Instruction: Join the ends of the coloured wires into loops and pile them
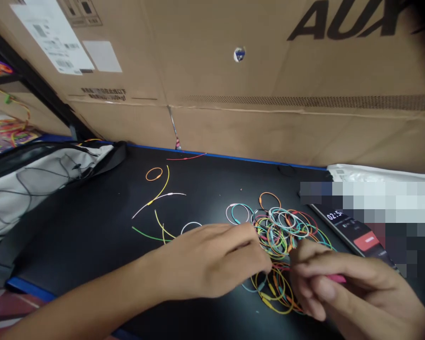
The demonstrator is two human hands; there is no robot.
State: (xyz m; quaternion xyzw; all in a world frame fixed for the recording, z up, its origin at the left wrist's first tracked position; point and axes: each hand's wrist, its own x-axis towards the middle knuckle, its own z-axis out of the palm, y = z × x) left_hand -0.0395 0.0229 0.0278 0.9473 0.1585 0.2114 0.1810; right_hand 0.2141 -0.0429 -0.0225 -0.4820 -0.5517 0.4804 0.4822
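Wire loops [279, 231] are light, springy and tangle easily; take a single loop, not the pile; your left grip [212, 259] has its fingers together at the pile's near edge, hold unclear; your right grip [340, 283] is clamped on a pink piece [336, 278], just beside the pile, above the counter [205, 184].

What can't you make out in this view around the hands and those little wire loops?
In the head view:
- Pink piece: the right hand hides most of it.
- Wire loops: the left hand covers part of them.
- Phone: a pixelated patch blurs its far corner; the timer is cut off.
- Box label: print too small.
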